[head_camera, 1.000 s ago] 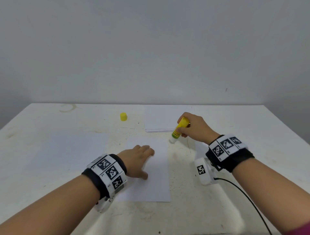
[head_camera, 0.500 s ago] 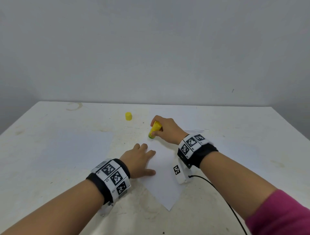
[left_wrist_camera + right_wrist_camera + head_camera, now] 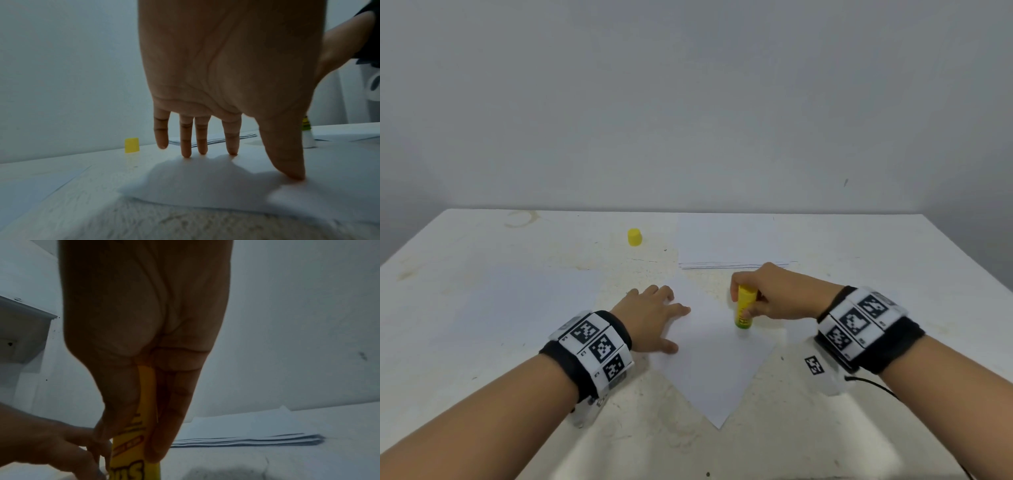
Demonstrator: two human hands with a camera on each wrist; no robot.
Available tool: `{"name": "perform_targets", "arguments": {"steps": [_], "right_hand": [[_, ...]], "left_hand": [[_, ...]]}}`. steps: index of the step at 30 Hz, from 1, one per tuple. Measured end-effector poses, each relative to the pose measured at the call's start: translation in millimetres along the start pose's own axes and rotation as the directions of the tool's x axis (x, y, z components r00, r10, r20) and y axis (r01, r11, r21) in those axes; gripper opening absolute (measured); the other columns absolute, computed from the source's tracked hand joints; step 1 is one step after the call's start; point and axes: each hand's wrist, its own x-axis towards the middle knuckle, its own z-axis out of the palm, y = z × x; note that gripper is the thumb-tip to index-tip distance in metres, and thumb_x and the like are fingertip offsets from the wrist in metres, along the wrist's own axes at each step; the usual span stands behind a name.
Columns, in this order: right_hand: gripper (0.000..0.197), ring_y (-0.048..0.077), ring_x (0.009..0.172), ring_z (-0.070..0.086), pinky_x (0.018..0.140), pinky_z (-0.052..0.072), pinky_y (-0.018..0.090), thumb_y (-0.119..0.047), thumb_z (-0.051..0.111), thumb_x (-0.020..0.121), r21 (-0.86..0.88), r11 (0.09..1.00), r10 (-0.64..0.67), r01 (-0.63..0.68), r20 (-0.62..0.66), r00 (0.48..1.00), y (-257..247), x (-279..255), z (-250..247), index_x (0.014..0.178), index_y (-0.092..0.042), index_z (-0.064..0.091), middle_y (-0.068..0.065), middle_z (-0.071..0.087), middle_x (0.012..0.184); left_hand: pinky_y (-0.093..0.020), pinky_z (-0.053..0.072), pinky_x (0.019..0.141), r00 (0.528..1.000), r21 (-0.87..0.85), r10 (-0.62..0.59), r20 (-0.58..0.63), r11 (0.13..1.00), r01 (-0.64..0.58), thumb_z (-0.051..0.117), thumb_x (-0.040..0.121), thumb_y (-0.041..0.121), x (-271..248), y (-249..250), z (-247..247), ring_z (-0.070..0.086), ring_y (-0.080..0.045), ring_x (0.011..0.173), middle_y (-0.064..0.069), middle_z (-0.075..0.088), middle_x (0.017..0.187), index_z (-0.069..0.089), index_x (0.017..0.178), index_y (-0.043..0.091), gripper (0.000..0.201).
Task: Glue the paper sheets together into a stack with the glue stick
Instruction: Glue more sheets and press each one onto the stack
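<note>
A single white sheet (image 3: pixel 717 363) lies turned like a diamond on the table in front of me. My left hand (image 3: pixel 650 317) rests flat on its left part, fingers straight; the thumb (image 3: pixel 287 162) presses the paper. My right hand (image 3: pixel 774 294) grips the yellow glue stick (image 3: pixel 744 306) upright, its tip down on the sheet's right part. In the right wrist view the fingers wrap the stick (image 3: pixel 144 426). A stack of white sheets (image 3: pixel 729 243) lies behind, and the yellow cap (image 3: pixel 634 237) stands to its left.
Another white sheet (image 3: pixel 517 301) lies flat on the left of the white table (image 3: pixel 893 274). A black cable (image 3: pixel 873 385) trails from the right wrist. A grey wall rises behind the table's far edge.
The sheet has turned from square-on to a diamond. My right hand carried the glue stick to the sheet's far corner, then back right and nearer, onto its right part. My left hand stays on the paper.
</note>
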Motion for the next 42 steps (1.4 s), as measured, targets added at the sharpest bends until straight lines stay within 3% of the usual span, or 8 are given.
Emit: {"name": "perform_targets", "arguments": {"steps": [6,14,18,21,25,29,35,42], "right_hand": [[0.018,0.009,0.07,0.059,0.07,0.051,0.028,-0.022,0.069,0.087,0.039,0.999,0.036,-0.037,0.028,0.999,14,-23,-3,0.098,-0.026,0.056,-0.003,0.064,0.087],[0.019,0.006,0.059,0.066,0.064,0.055,0.018,-0.01,0.075,0.081,0.448,0.894,0.21,-0.012,-0.395,0.895,37,-6,-14,0.092,-0.017,0.061,0.003,0.068,0.083],[0.02,0.01,0.064,0.066,0.063,0.054,0.017,-0.01,0.073,0.082,0.446,0.895,0.22,-0.014,-0.414,0.883,34,8,-9,0.095,-0.017,0.059,0.005,0.065,0.088],[0.021,0.018,0.075,0.067,0.074,0.057,0.032,-0.013,0.074,0.082,0.411,0.911,0.205,-0.024,-0.402,0.892,28,20,-4,0.095,-0.02,0.059,0.007,0.066,0.092],[0.021,0.023,0.086,0.063,0.078,0.055,0.036,-0.017,0.073,0.082,0.388,0.921,0.165,-0.012,-0.365,0.916,15,36,5,0.095,-0.023,0.058,0.007,0.064,0.097],[0.022,0.018,0.085,0.055,0.07,0.043,0.023,-0.018,0.07,0.085,0.313,0.95,0.125,-0.013,-0.341,0.932,4,48,11,0.103,-0.02,0.057,0.003,0.059,0.097],[0.025,0.019,0.084,0.055,0.073,0.046,0.028,-0.02,0.069,0.086,0.102,0.994,0.046,-0.032,-0.145,0.988,-6,38,0,0.108,-0.019,0.056,0.003,0.057,0.097],[0.022,0.012,0.074,0.054,0.07,0.05,0.031,-0.021,0.069,0.087,0.026,1.0,0.006,-0.006,-0.008,1.0,-8,-1,-1,0.106,-0.019,0.058,-0.003,0.057,0.089]], "left_hand": [[-0.037,0.026,0.102,0.996,0.085,-0.007,-0.084,0.996,0.014,0.05,0.084,0.067,-2,2,0,0.022,-0.023,0.129,-0.004,0.024,0.139,0.028,0.147,0.034,0.074],[-0.037,0.028,0.093,0.984,0.175,-0.158,-0.08,0.97,0.17,0.037,0.076,0.084,-3,11,1,0.03,-0.025,0.113,-0.007,0.031,0.121,0.045,0.117,0.003,0.091],[-0.039,0.029,0.103,0.987,0.05,-0.06,-0.15,0.996,0.068,0.042,0.083,0.074,-3,9,8,0.026,-0.027,0.129,-0.009,0.021,0.142,0.034,0.134,0.005,0.086],[-0.042,0.018,0.117,0.988,-0.077,0.114,-0.102,0.99,-0.122,0.047,0.094,0.053,-1,10,10,0.004,-0.023,0.147,-0.004,-0.006,0.16,0.017,0.151,0.016,0.074],[-0.039,0.017,0.119,0.992,-0.13,0.1,0.082,0.987,-0.089,0.037,0.101,0.042,4,11,9,-0.005,-0.017,0.148,0.004,-0.012,0.161,-0.004,0.154,0.022,0.07],[-0.04,0.021,0.118,0.99,-0.104,0.094,0.101,0.991,-0.084,0.037,0.101,0.041,7,9,7,-0.004,-0.016,0.148,0.005,-0.011,0.161,-0.005,0.153,0.025,0.069],[-0.039,0.021,0.118,0.989,-0.087,0.099,0.113,0.992,-0.089,0.038,0.102,0.038,9,8,6,-0.002,-0.017,0.148,0.006,-0.01,0.161,-0.004,0.154,0.026,0.068],[-0.036,0.021,0.117,0.987,-0.035,0.126,0.102,0.992,-0.123,0.033,0.101,0.013,7,6,3,0.006,-0.022,0.147,0.001,-0.006,0.162,-0.002,0.154,0.022,0.064]]}}
